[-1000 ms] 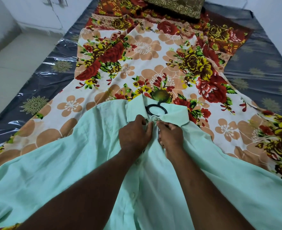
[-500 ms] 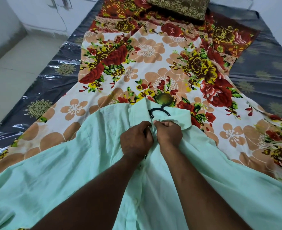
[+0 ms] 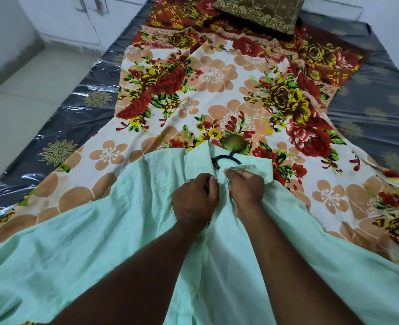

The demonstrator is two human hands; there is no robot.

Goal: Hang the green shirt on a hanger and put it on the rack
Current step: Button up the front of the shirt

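Two hands were together at the neck of the green shirt (image 3: 100, 242), side by side and almost touching. The left hand (image 3: 195, 199) was closed into a loose fist, and its fingers were pinching the edge of the shirt front just under the collar (image 3: 199, 160). The right hand (image 3: 246, 185) was also closed, holding a small fold of the other front edge and the collar tip between its fingers. I could not tell whether a button was between the fingers, because they covered that place.

The shirt lay flat on the flowered sheet (image 3: 217, 95), front side up, and spread wide to both sides of the forearms and toward the person. Its front opening ran down between the two arms, and a few small buttons showed along it below the wrists.

Just beyond the knuckles, the black hook of the hanger (image 3: 224, 158) came out of the collar opening and rested on the sheet. The other part of the hanger was hidden under the cloth.

Farther away from the hands, past the sheet, a brown patterned pillow (image 3: 259, 12) lay at the far end of the mattress (image 3: 369, 109). The mattress was dark grey and covered with shiny plastic, which showed on both sides of the sheet. To the left of the left hand, beyond the mattress edge, was a pale tiled floor (image 3: 29, 95).
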